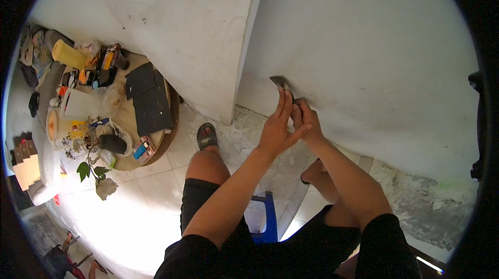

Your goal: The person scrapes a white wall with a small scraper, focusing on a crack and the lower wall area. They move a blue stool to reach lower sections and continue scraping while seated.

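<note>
A scraper with a flared metal blade (pixel 279 81) lies against the white wall (pixel 351 64), tilted up to the left. My right hand (pixel 310 120) is closed around its handle, which is mostly hidden by the fingers. My left hand (pixel 278 125) presses with straightened fingertips near the base of the blade, its thumb reaching across towards my right hand. Smudges mark the wall to the right of the tool. Lower down at the right, a strip of wall (pixel 425 201) shows rough grey plaster where the white coat is gone.
A wall corner (pixel 242 52) juts out left of my hands. White flakes and dust cover the floor tiles (pixel 237 134). Beneath me is a blue plastic stool (pixel 269 216). On the left stands a cluttered round table (pixel 173 123). Part of another person (pixel 66 259) shows at the lower left.
</note>
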Motion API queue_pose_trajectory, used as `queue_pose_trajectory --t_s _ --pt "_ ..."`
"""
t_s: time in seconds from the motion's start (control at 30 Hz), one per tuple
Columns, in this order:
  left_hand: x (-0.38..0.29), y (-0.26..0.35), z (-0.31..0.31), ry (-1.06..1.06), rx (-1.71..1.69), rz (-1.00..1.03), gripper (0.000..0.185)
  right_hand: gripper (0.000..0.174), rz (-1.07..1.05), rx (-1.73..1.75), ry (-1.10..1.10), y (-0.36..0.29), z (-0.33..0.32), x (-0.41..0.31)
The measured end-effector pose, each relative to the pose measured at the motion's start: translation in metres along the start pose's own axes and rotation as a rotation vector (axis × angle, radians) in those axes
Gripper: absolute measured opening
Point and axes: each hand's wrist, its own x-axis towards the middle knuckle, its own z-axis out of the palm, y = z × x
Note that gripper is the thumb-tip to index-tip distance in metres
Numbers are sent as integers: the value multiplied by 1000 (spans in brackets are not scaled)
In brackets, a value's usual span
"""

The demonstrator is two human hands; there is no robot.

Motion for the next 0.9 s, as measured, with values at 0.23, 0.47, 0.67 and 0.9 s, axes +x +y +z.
queue_pose_trajectory --t_s 0.23,0.47,0.67,0.9 --pt "-8 4 -11 -145 16 22 102 32 89 131 97 -12 25 -20" --pt "-3 6 -3 -85 -17 19 102 35 104 15 121 -2 15 -16" --pt "9 16 -4 -51 -102 -15 101 23 128 -73 41 -27 -22 2" --pt "5 28 3 86 -145 46 95 34 268 167 -72 -55 -38 -8"
